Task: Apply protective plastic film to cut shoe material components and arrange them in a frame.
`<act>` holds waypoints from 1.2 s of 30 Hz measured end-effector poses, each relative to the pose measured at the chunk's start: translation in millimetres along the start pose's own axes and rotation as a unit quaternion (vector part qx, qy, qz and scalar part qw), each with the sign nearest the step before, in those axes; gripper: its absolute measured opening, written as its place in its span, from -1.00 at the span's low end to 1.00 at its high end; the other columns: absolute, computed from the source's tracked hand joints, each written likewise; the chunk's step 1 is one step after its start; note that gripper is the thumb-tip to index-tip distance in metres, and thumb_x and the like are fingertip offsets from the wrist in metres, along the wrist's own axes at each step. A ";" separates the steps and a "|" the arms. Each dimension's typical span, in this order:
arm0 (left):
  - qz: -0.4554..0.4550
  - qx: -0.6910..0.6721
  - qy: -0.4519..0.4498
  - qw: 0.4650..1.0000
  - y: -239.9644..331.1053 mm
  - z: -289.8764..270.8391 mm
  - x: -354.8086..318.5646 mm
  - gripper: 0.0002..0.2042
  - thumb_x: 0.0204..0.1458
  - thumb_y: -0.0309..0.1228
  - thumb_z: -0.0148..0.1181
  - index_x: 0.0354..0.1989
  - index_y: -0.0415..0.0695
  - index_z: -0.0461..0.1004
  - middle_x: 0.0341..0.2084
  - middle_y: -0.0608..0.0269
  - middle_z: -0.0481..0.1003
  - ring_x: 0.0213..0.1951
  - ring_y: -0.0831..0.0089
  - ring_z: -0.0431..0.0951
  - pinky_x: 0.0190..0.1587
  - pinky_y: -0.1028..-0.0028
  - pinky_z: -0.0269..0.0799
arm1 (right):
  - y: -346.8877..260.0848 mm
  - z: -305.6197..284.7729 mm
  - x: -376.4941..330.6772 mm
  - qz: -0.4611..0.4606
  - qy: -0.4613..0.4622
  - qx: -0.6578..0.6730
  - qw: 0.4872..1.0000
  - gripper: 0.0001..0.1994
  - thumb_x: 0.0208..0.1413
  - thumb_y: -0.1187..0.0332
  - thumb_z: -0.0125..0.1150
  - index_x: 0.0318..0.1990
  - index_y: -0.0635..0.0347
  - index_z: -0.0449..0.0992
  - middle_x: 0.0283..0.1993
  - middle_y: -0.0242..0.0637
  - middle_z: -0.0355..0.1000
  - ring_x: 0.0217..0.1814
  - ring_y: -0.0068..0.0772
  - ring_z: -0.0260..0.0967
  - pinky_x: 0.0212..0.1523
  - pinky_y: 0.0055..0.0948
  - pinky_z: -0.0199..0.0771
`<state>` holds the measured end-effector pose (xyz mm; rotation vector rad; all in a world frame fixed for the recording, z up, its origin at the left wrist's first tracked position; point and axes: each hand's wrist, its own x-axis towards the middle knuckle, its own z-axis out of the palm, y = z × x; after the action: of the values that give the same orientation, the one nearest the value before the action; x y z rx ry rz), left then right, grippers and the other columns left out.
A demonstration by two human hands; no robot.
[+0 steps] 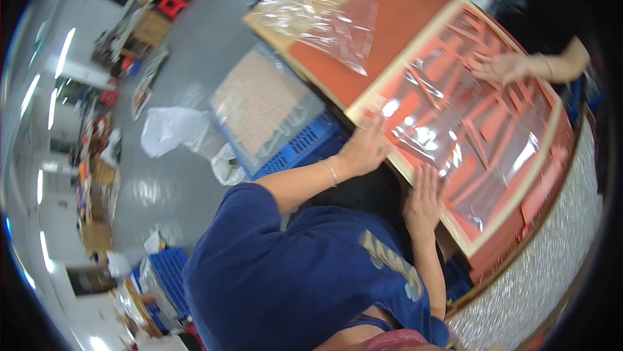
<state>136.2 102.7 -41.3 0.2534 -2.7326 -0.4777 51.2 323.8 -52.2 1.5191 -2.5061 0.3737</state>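
Observation:
A light wooden frame (468, 251) lies on the table in front of me, with clear plastic film (448, 131) spread over several flat orange-pink pieces (496, 131) inside it. My left hand (368, 148) rests at the frame's near left corner, fingers stretched out over its edge, slightly blurred. Lower down along the near side, my right hand (425, 200) lies with fingers extended onto the film's border. Neither hand visibly grips anything. Across the frame, another person's hand (500, 68) is spread over the film.
Orange-red sheeting (415, 7) with crumpled clear film (354, 39) covers the table beyond. To my left, a blue crate (295, 150) carries a stack of film-wrapped pale sheets (259, 101). White plastic bags (172, 130) lie on the floor. Silvery wrap (551, 286) lies at right.

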 end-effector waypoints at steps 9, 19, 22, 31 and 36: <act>-0.018 0.088 -0.040 0.995 4.5 19.2 2.1 -0.32 0.21 -0.19 0.00 0.34 -0.43 -0.06 0.31 -0.52 -0.17 0.35 -0.42 -0.21 0.36 -0.12 -0.24 | 12.8 -17.2 -21.5 0.025 -0.018 0.114 0.993 -0.43 0.05 0.41 0.11 0.25 0.36 0.23 0.35 0.01 0.15 0.45 -0.06 0.03 0.43 0.06 -0.16; -0.032 0.075 -0.103 0.991 6.1 16.1 0.3 -0.41 0.26 -0.16 -0.13 0.38 -0.25 0.01 0.41 -0.18 -0.20 0.43 -0.09 -0.28 0.36 -0.13 -0.37 | 87.3 -57.8 -93.8 0.290 0.138 0.060 0.945 -0.52 0.10 0.43 0.18 0.18 0.36 0.29 0.28 0.17 0.18 0.32 0.21 0.13 0.32 0.06 0.07; -0.038 0.086 -0.122 0.988 12.7 18.7 0.2 -0.37 0.27 -0.12 -0.15 0.37 -0.31 -0.02 0.40 -0.19 -0.19 0.44 -0.05 -0.27 0.37 -0.12 -0.42 | 135.4 -58.1 -77.2 0.351 0.188 0.054 0.915 -0.62 0.13 0.41 0.15 0.10 0.35 0.38 0.20 0.13 0.28 0.23 0.13 0.22 0.23 -0.07 0.22; -0.033 0.049 -0.099 0.993 25.6 21.9 -1.7 -0.23 0.23 0.06 -0.17 0.35 -0.41 -0.07 0.39 -0.23 -0.16 0.44 -0.06 -0.26 0.36 -0.13 -0.42 | 160.0 -39.8 33.6 0.199 0.155 0.173 0.952 -0.76 0.16 0.36 0.13 -0.07 0.27 0.52 -0.06 -0.10 0.49 0.02 -0.07 0.37 0.04 -0.23 0.37; -0.051 0.019 -0.109 0.993 32.3 14.2 4.2 -0.25 0.15 0.04 -0.06 0.29 -0.39 0.08 0.32 -0.27 0.04 0.38 -0.12 -0.06 0.33 -0.21 -0.28 | 153.9 -12.9 100.6 0.225 0.061 0.188 0.954 -0.74 0.13 0.27 0.14 -0.18 0.28 0.57 -0.20 -0.01 0.52 -0.13 -0.02 0.45 -0.14 -0.22 0.40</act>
<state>123.4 135.8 -41.0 0.3727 -2.9537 -0.5087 -131.3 311.5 -29.1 0.9594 -2.7720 1.0287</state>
